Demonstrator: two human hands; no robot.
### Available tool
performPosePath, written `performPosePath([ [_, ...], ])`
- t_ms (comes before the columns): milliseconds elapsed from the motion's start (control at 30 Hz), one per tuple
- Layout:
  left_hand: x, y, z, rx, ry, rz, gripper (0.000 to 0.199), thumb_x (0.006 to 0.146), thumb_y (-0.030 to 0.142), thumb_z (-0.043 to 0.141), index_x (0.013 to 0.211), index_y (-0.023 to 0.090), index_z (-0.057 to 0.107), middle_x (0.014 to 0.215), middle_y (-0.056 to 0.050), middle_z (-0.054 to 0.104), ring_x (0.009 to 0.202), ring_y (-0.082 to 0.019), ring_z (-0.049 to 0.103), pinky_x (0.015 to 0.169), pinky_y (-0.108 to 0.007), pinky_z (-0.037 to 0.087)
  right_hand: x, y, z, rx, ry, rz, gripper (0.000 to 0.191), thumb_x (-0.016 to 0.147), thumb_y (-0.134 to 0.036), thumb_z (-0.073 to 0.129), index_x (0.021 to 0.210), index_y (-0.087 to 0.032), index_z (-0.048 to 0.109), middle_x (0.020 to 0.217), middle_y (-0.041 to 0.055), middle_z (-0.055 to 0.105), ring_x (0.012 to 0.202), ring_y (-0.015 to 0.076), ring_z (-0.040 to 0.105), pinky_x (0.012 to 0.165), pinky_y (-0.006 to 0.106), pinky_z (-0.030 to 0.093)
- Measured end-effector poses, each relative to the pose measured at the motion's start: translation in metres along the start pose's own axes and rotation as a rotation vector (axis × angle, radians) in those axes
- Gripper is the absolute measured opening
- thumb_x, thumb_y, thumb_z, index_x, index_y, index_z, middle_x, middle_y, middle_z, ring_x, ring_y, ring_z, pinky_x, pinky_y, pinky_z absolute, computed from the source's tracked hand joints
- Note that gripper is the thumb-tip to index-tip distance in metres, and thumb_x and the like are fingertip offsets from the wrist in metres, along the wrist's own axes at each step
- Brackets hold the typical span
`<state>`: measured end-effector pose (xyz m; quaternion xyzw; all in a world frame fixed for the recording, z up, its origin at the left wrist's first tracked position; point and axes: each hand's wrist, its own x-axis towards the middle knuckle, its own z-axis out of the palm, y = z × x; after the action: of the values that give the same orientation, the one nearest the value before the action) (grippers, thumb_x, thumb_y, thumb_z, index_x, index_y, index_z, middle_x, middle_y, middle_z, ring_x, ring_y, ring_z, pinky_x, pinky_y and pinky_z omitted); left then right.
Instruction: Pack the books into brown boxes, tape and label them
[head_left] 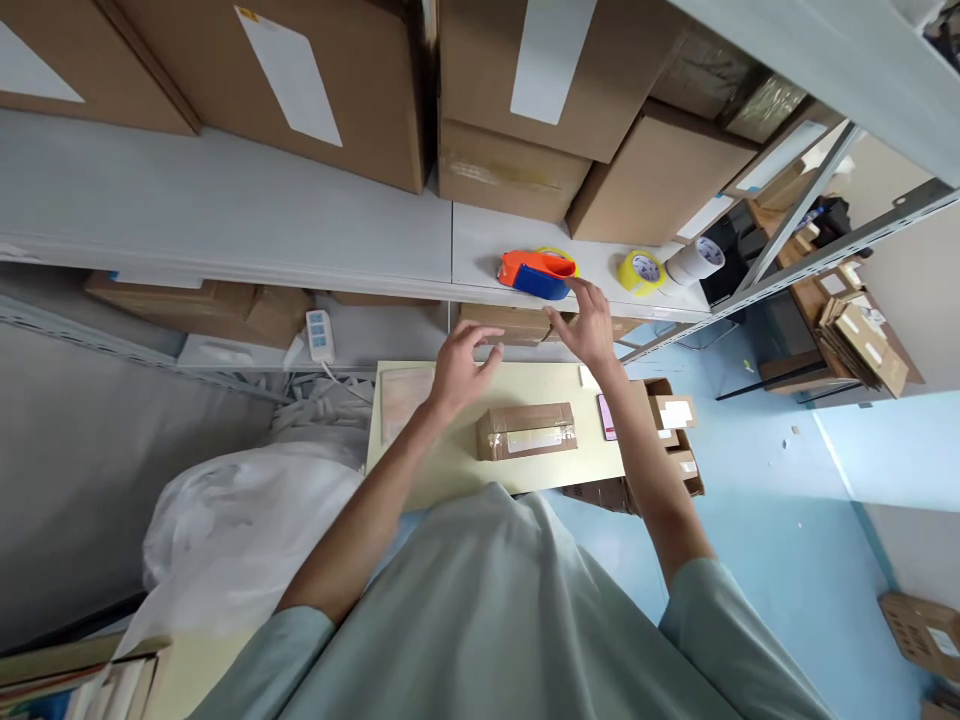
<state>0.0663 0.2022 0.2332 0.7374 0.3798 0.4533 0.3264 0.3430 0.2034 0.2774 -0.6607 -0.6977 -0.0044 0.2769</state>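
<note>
My right hand point(589, 325) is raised just in front of the shelf edge, fingers apart, close below an orange and blue tape dispenser point(536, 274) with a yellow roll behind it. Whether a fingertip touches the dispenser I cannot tell. My left hand point(465, 370) hovers above the table with nothing in it, its fingers spread. Between my forearms a small taped cardboard box point(526, 432) lies on the pale yellow table point(442, 480), a white label on its near side. Partly behind my right forearm, a phone point(606, 418) lies at the table's right side.
Large cartons point(517, 90) stand on the grey shelf point(337, 215). Tape rolls point(641, 272) sit at its right end. A power strip point(320, 337) hangs at the lower left above white plastic wrap point(247, 530). Small boxes point(679, 425) are stacked right of the table.
</note>
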Motion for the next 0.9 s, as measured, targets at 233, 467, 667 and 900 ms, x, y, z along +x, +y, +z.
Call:
performPosePath([
  [233, 0.021, 0.014, -0.023, 0.025, 0.073, 0.049, 0.022, 0.104, 0.029, 0.066, 0.123, 0.025, 0.077, 0.118, -0.006, 0.073, 0.100, -0.021, 0.071, 0.099, -0.039, 0.062, 0.071, 0.019, 0.042, -0.166, -0.156, -0.020, 0.088, 0.100, -0.083, 0.064, 0.149, -0.010, 0.058, 0.143, 0.0298, 0.071, 0.139, 0.0490, 0.063, 0.123, 0.072, 0.043],
  [467, 0.010, 0.003, -0.026, 0.044, 0.158, 0.025, 0.020, 0.103, 0.025, 0.065, 0.120, 0.023, 0.076, 0.116, -0.006, 0.076, 0.107, -0.023, 0.073, 0.105, -0.042, 0.060, 0.091, 0.028, 0.056, -0.226, -0.237, 0.042, 0.090, 0.096, -0.085, 0.068, 0.142, -0.009, 0.058, 0.124, 0.0288, 0.080, 0.123, 0.0482, 0.074, 0.116, 0.065, 0.053],
  [667, -0.020, 0.012, -0.029, 0.081, 0.220, -0.065, 0.022, 0.106, 0.029, 0.064, 0.126, 0.025, 0.073, 0.126, -0.006, 0.077, 0.123, -0.027, 0.071, 0.116, -0.046, 0.057, 0.039, 0.003, 0.026, -0.227, -0.337, -0.046, 0.087, 0.100, -0.088, 0.058, 0.144, -0.013, 0.055, 0.118, 0.0266, 0.080, 0.112, 0.0489, 0.077, 0.103, 0.064, 0.061],
  [900, -0.076, 0.037, -0.027, -0.053, 0.257, -0.108, 0.034, 0.111, 0.036, 0.062, 0.143, 0.026, 0.065, 0.141, -0.010, 0.073, 0.134, -0.028, 0.070, 0.118, -0.048, 0.059, -0.060, -0.046, -0.029, -0.226, -0.289, -0.280, 0.062, 0.107, -0.079, 0.057, 0.131, -0.022, 0.059, 0.102, 0.0170, 0.080, 0.098, 0.0389, 0.080, 0.083, 0.049, 0.067],
])
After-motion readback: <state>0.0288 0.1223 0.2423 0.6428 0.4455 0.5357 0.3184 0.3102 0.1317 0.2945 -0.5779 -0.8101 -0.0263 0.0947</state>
